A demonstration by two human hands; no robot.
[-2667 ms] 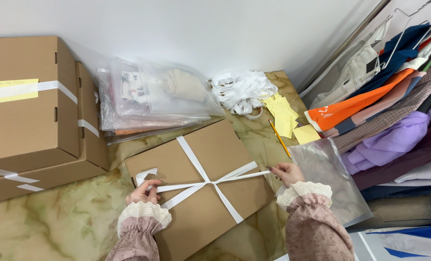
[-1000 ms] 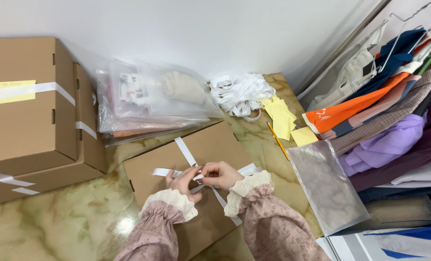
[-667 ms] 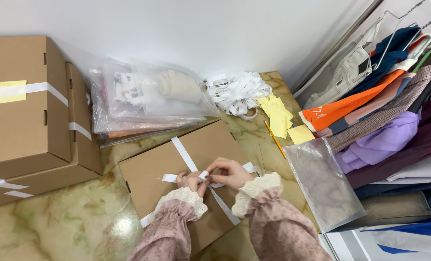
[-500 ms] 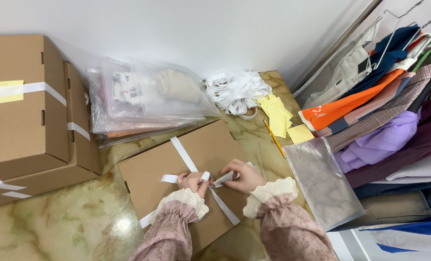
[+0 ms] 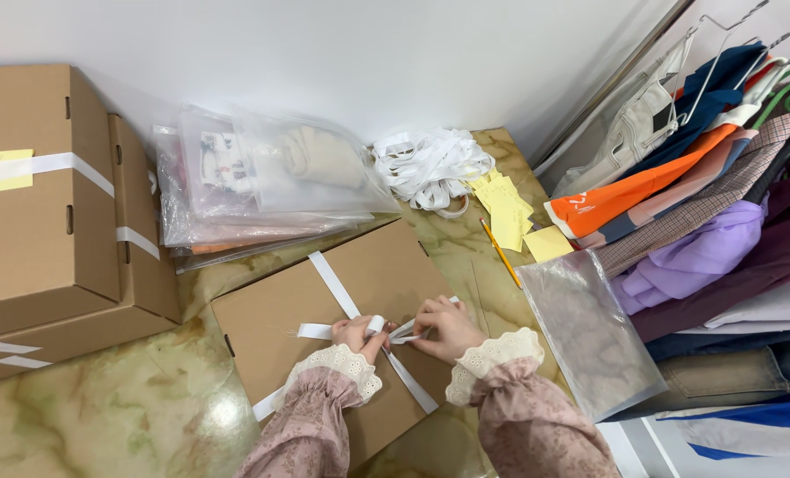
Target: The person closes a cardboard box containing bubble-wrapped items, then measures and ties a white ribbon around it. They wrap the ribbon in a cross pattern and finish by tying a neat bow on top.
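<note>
Bright, even indoor light falls from overhead, leaving the white wall (image 5: pixel 342 62) smooth and nearly shadowless. A soft white glare spot sits on the polished marble-patterned floor (image 5: pixel 213 412), and the stacked clear plastic bags (image 5: pixel 262 181) throw pale sheen. Shadows are short and faint, hugging the edges of the stacked cardboard boxes (image 5: pixel 50 212). The frame is sharp at centre with little motion blur. Wide-angle distortion bends lines towards the corners, where the hanging clothes (image 5: pixel 705 177) splay outward.
</note>
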